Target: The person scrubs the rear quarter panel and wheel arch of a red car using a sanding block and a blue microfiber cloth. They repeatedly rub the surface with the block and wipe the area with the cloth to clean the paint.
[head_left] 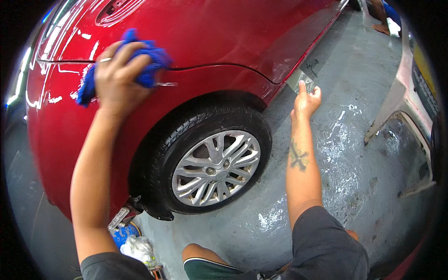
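Note:
My left hand [119, 77] presses a crumpled blue microfibre cloth [156, 63] onto the glossy red body panel [196, 86] of a car, its fingers curled over the fabric. A ring shows on one finger. Further right, my right hand [305, 102] is held out over the floor beside the car's lower sill. Between its thumb and fingers is a clear, see-through piece of plastic [297, 80], whose exact kind I cannot make out. Below the left hand, a black tyre [161, 186] with a silver multi-spoke wheel [217, 170] sits under the arch.
A white plastic chair [396, 100] stands on the right. The grey floor [354, 154] looks wet and shiny in patches. By the bumper at lower left are a blue container [123, 233] and a white plastic bag [138, 248]. Another person's foot [381, 29] shows at the top right.

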Demonstrator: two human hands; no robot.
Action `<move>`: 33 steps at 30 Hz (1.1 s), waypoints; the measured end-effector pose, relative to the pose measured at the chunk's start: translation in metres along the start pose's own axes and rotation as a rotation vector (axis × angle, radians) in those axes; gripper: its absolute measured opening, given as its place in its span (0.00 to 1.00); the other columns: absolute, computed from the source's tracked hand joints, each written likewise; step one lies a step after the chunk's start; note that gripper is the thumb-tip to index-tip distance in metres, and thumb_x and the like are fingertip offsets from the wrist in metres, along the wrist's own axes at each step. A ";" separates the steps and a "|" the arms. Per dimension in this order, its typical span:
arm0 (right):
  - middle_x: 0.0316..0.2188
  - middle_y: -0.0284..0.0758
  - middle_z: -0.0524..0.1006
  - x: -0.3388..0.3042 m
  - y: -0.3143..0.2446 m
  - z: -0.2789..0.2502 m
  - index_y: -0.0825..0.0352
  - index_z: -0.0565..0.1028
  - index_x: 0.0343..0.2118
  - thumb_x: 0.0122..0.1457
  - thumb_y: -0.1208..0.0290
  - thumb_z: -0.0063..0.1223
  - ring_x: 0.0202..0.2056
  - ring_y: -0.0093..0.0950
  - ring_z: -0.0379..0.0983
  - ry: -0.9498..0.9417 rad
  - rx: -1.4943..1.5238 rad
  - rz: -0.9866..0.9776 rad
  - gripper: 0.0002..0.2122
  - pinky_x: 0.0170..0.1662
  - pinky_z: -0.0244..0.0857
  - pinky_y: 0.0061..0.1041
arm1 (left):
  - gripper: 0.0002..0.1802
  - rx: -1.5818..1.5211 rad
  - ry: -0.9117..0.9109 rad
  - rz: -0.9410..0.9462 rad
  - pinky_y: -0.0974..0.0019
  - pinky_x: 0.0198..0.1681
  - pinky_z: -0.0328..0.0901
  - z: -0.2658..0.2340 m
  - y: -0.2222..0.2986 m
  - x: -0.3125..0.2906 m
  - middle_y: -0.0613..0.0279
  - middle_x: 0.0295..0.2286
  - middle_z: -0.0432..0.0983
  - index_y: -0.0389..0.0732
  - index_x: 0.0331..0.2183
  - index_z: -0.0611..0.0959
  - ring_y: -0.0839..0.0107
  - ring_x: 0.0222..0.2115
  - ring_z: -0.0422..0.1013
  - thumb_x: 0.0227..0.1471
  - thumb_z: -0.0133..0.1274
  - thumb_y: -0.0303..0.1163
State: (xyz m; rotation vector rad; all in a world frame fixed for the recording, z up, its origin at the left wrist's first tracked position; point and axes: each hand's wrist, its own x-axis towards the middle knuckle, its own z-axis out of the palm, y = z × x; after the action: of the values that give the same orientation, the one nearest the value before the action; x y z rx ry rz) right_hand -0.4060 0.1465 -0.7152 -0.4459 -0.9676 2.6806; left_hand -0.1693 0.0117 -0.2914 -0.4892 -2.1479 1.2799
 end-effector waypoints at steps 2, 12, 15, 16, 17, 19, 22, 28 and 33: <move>0.39 0.37 0.85 0.007 -0.004 0.005 0.71 0.76 0.43 0.62 0.81 0.71 0.36 0.26 0.82 -0.070 0.010 0.120 0.12 0.42 0.77 0.28 | 0.18 -0.073 -0.061 0.083 0.44 0.57 0.71 0.026 0.040 0.023 0.67 0.48 0.84 0.55 0.34 0.88 0.51 0.54 0.78 0.38 0.76 0.37; 0.42 0.43 0.80 0.005 0.025 0.022 0.71 0.73 0.41 0.52 0.86 0.50 0.39 0.38 0.78 -0.083 -0.421 -0.501 0.12 0.49 0.74 0.37 | 0.18 -0.152 -0.145 0.258 0.48 0.54 0.72 0.104 0.101 0.102 0.66 0.45 0.84 0.53 0.37 0.90 0.54 0.51 0.78 0.37 0.72 0.34; 0.55 0.53 0.79 -0.059 -0.006 0.039 0.72 0.70 0.63 0.67 0.79 0.49 0.63 0.51 0.75 -0.265 -0.195 -0.256 0.21 0.68 0.66 0.48 | 0.19 0.002 -0.064 0.140 0.46 0.51 0.74 0.071 0.046 0.079 0.64 0.44 0.83 0.54 0.37 0.91 0.50 0.51 0.79 0.37 0.76 0.38; 0.55 0.53 0.79 -0.071 -0.010 0.045 0.72 0.71 0.64 0.71 0.77 0.50 0.64 0.52 0.74 -0.264 -0.208 -0.302 0.19 0.68 0.66 0.48 | 0.21 0.028 -0.110 0.108 0.47 0.54 0.75 0.055 0.024 0.072 0.63 0.47 0.84 0.53 0.39 0.92 0.48 0.52 0.79 0.38 0.77 0.38; 0.56 0.52 0.79 -0.078 -0.010 0.044 0.72 0.73 0.64 0.74 0.74 0.50 0.64 0.52 0.74 -0.271 -0.321 -0.479 0.19 0.68 0.66 0.48 | 0.21 0.062 -0.117 0.089 0.47 0.55 0.74 0.047 0.001 0.060 0.63 0.49 0.84 0.53 0.40 0.92 0.47 0.52 0.79 0.40 0.76 0.37; 0.58 0.50 0.79 -0.104 -0.019 0.048 0.72 0.78 0.61 0.76 0.70 0.50 0.62 0.50 0.74 -0.229 -0.454 -0.678 0.17 0.68 0.64 0.48 | 0.23 0.154 -0.140 0.041 0.45 0.57 0.74 0.022 -0.044 0.043 0.63 0.52 0.84 0.52 0.43 0.92 0.47 0.54 0.79 0.41 0.77 0.38; 0.58 0.47 0.79 -0.127 -0.005 0.062 0.71 0.78 0.62 0.75 0.71 0.52 0.60 0.49 0.75 -0.277 -0.426 -0.775 0.17 0.65 0.65 0.48 | 0.22 0.262 -0.080 0.010 0.47 0.56 0.75 -0.009 -0.091 0.015 0.62 0.52 0.83 0.49 0.44 0.91 0.49 0.52 0.79 0.45 0.75 0.39; 0.60 0.50 0.78 -0.163 0.011 0.083 0.74 0.78 0.61 0.75 0.69 0.51 0.62 0.51 0.73 -0.290 -0.480 -0.796 0.18 0.67 0.63 0.50 | 0.24 0.270 0.064 -0.063 0.48 0.60 0.73 -0.023 -0.126 -0.034 0.59 0.53 0.83 0.46 0.47 0.90 0.51 0.55 0.78 0.51 0.74 0.46; 0.60 0.51 0.76 -0.239 -0.048 0.122 0.75 0.75 0.62 0.71 0.65 0.53 0.65 0.52 0.69 -0.452 -0.444 -1.012 0.22 0.70 0.59 0.53 | 0.32 0.324 0.109 -0.173 0.48 0.65 0.70 -0.004 -0.135 -0.044 0.57 0.61 0.80 0.47 0.55 0.89 0.48 0.60 0.76 0.53 0.74 0.51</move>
State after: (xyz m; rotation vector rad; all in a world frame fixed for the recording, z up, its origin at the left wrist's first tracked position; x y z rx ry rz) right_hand -0.2248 0.0318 -0.5472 0.4992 -1.4092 1.6485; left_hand -0.1355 -0.0749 -0.1840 -0.2275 -1.8045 1.4317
